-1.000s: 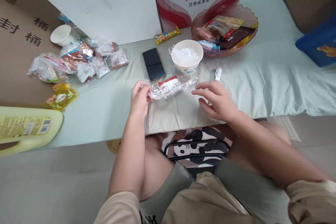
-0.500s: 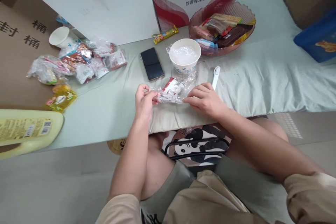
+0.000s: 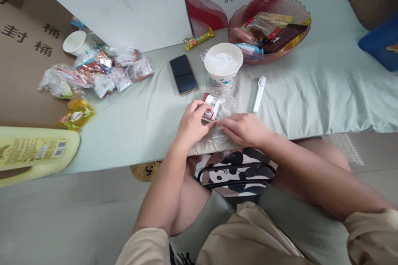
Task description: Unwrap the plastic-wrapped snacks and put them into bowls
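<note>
We see the packet (image 3: 214, 102) on clear film (image 3: 229, 98); our left hand (image 3: 193, 123) bends its fingers over it, probably for steadying; our right hand (image 3: 245, 129) has narrow fingers beside; whether either grips, we cannot tell.

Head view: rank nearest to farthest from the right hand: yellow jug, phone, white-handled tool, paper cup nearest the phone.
From the right hand:
1. White-handled tool: just beyond it, slightly right.
2. Paper cup: farther back, slightly left.
3. Phone: left of the cup.
4. Yellow jug: far left.
</note>
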